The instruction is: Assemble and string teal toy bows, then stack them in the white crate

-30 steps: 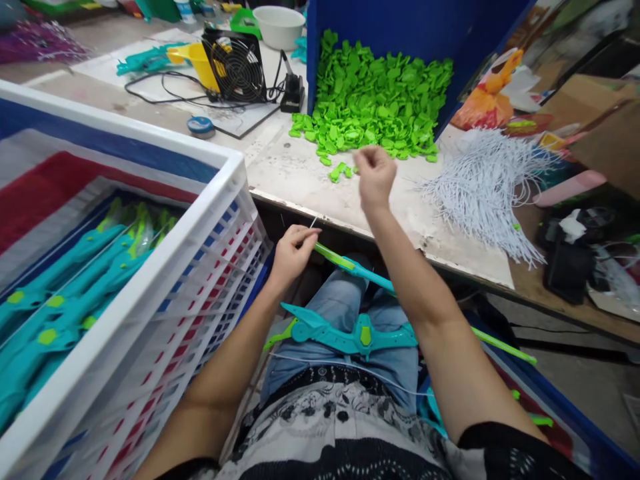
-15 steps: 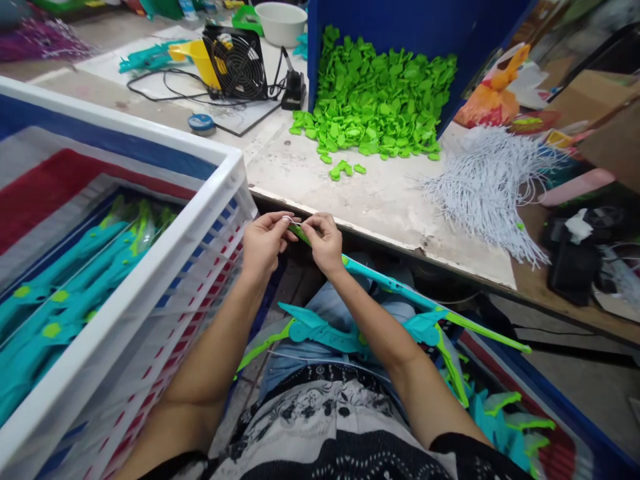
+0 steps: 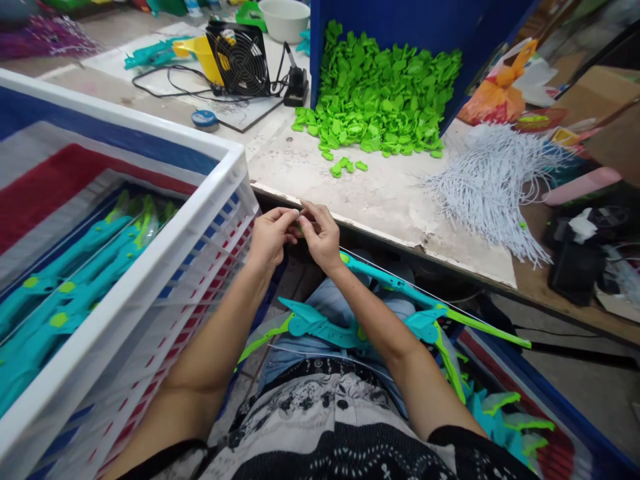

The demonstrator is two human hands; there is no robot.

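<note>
My left hand (image 3: 270,235) and my right hand (image 3: 321,237) meet just below the table's edge, fingertips nearly touching. The left pinches the end of a white string (image 3: 385,269), of which only a bit shows at the fingertips. My right fingers are closed around the near end of a teal-and-green toy bow (image 3: 373,270); that end is mostly hidden by the hand. The bow slants right across my knees, its string running along it. Another teal-and-green toy bow (image 3: 325,330) lies on my lap under my right forearm.
At left stands a white plastic crate (image 3: 227,173) holding several teal bows (image 3: 83,267). On the table are a heap of green plastic pieces (image 3: 385,100), a bundle of white strings (image 3: 495,187), a black fan (image 3: 237,60) and a blue-topped tin (image 3: 204,119). More teal-green parts (image 3: 493,417) lie at lower right.
My hands have drawn closer together, and the right fingers now cover the green tip and the string loop seen before. The string along the bow shows more plainly.
</note>
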